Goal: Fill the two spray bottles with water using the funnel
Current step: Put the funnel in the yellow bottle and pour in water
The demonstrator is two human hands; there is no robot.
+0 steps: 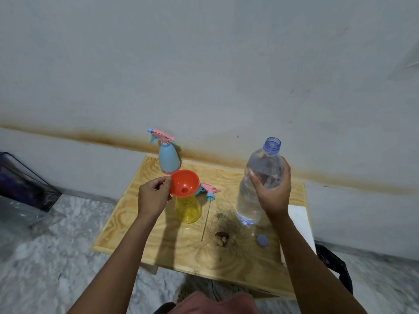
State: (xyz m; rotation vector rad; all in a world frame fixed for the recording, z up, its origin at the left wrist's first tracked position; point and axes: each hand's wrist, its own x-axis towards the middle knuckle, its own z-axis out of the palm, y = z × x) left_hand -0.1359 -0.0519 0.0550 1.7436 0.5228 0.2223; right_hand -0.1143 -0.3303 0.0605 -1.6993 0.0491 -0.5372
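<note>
Right hand (273, 189) wrapped around clear water bottle (258, 184), uncapped, lifted above wooden table (127, 225); blue cap (262, 240) lies below. Left hand (154, 196) pinches rim of orange funnel (184, 183), seated in yellow spray bottle (188, 209) (its spray head (209, 191) lies just beside). Blue spray bottle (167, 158) stands behind, near wall.
</note>
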